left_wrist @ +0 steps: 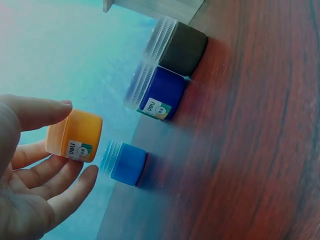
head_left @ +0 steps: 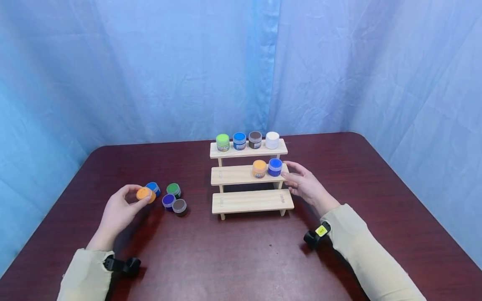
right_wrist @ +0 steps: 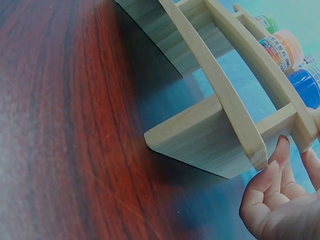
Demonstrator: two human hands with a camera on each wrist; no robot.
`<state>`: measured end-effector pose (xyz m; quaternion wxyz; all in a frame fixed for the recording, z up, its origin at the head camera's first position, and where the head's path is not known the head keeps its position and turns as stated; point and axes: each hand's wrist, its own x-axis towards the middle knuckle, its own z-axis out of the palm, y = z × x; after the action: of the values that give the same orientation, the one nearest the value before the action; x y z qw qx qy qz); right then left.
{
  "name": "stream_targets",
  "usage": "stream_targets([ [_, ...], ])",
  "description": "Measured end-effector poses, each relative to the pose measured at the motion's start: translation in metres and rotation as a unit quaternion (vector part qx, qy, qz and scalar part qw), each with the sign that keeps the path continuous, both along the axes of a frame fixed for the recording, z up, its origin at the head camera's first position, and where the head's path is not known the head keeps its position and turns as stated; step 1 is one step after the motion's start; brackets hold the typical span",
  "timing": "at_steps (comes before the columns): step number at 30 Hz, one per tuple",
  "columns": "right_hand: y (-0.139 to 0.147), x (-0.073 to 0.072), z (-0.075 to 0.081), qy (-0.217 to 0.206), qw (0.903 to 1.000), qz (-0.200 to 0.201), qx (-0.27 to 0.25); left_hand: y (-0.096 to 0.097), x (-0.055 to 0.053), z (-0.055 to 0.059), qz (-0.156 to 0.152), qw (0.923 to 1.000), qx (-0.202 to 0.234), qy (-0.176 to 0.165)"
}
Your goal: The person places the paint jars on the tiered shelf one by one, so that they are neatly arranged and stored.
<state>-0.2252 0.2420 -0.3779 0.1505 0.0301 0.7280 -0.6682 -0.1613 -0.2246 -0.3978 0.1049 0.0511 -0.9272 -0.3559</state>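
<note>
My left hand (head_left: 121, 210) pinches an orange paint jar (left_wrist: 82, 136) between thumb and fingers, held above the table. Just beyond it in the head view stands a light blue jar (head_left: 153, 188). To its right are a green jar (head_left: 173, 190), a dark blue jar (head_left: 168, 201) and a brown jar (head_left: 179, 207). At the right end of a three-step wooden stand (head_left: 241, 202), my right hand (head_left: 306, 184) grips the middle shelf's edge, some fingers below the board. Beside those fingers, a blue jar (head_left: 275, 167) and another orange jar (head_left: 259, 168) sit on that shelf.
The stand's top shelf bears a light green jar (head_left: 223, 143), a blue jar (head_left: 239, 141), a brown jar (head_left: 255, 140) and a white jar (head_left: 272, 140). Blue curtains (head_left: 180, 71) hang behind and beside the dark red wooden table (head_left: 233, 255).
</note>
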Motion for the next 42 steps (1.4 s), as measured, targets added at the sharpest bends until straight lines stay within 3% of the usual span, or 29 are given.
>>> stream_targets([
  [5, 0.000, 0.000, 0.000, -0.002, 1.0000, -0.001, 0.000, -0.020, -0.016, -0.032, 0.013, 0.9994, -0.015, 0.030],
  [8, 0.000, 0.000, -0.001, -0.001, 1.0000, 0.000, -0.003, -0.026, -0.020, -0.040, 0.012, 0.9989, -0.012, 0.043],
  [11, 0.000, 0.000, -0.001, 0.000, 1.0000, 0.001, -0.003, -0.026, -0.021, -0.040, 0.012, 0.9986, -0.006, 0.052],
  [14, 0.000, 0.001, 0.000, -0.001, 1.0000, 0.000, -0.003, -0.020, -0.019, -0.032, 0.013, 0.9983, -0.006, 0.057],
  [21, 0.001, 0.001, 0.001, 0.003, 1.0000, 0.003, 0.001, 0.013, 0.005, 0.017, 0.001, 0.9978, 0.036, 0.056],
  [24, 0.001, 0.002, 0.001, 0.005, 1.0000, 0.006, 0.000, 0.022, 0.011, 0.030, -0.007, 0.9977, 0.039, 0.055],
  [33, 0.000, 0.000, 0.000, 0.001, 1.0000, 0.001, -0.005, 0.031, 0.013, 0.044, -0.028, 0.9972, 0.044, 0.054],
  [42, 0.000, 0.001, 0.001, 0.002, 1.0000, 0.002, -0.009, 0.045, 0.006, 0.052, -0.048, 0.9956, 0.054, 0.061],
])
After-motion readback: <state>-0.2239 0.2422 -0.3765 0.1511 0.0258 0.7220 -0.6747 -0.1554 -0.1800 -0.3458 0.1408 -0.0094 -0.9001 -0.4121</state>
